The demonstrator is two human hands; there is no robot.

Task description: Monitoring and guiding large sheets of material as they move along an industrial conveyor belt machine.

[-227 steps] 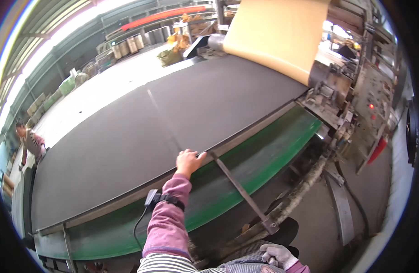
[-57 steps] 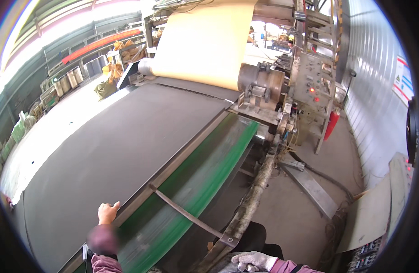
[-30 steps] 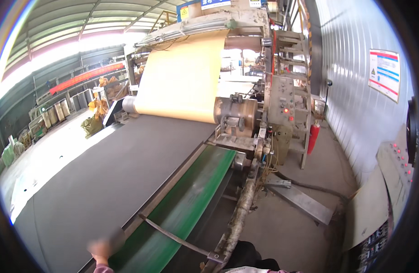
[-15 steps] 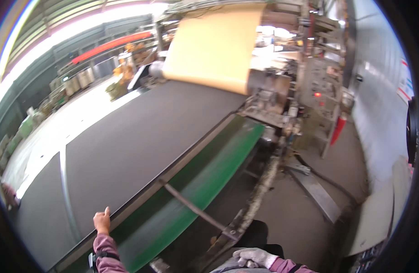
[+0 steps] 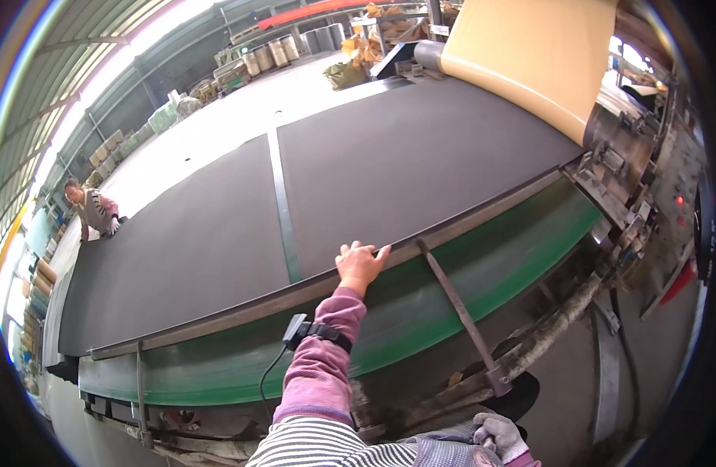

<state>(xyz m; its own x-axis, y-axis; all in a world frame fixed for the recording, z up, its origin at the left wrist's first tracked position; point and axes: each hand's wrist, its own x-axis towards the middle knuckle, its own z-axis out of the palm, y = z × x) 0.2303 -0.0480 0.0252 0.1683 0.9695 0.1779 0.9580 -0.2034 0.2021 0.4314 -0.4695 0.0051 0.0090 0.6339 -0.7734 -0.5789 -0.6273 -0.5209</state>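
My bare left hand (image 5: pixel 360 267) is over the near edge of a wide dark sheet (image 5: pixel 443 171) on the conveyor table. Its fingers are bent and the thumb points right; a small dark sliver shows beside the thumb, too small to name. A second dark sheet (image 5: pixel 187 233) lies to the left, parted from the first by a narrow pale strip (image 5: pixel 282 206). Low at the right, close to my body, my right hand (image 5: pixel 499 436) wears a grey-white glove. Its fingers are curled in, and whatever they may hold is hidden.
A green belt (image 5: pixel 443 311) runs below the near table edge, crossed by a metal bar (image 5: pixel 460 307). Tan sheeting (image 5: pixel 529 58) hangs from the machine (image 5: pixel 630 156) at the far right. Another person (image 5: pixel 92 208) bends at the table's far left end.
The view has swung left, bringing the other person and the table's left end into sight. My left arm now reaches farther forward, beyond the strip between sheets. My right hand stays low and curled.
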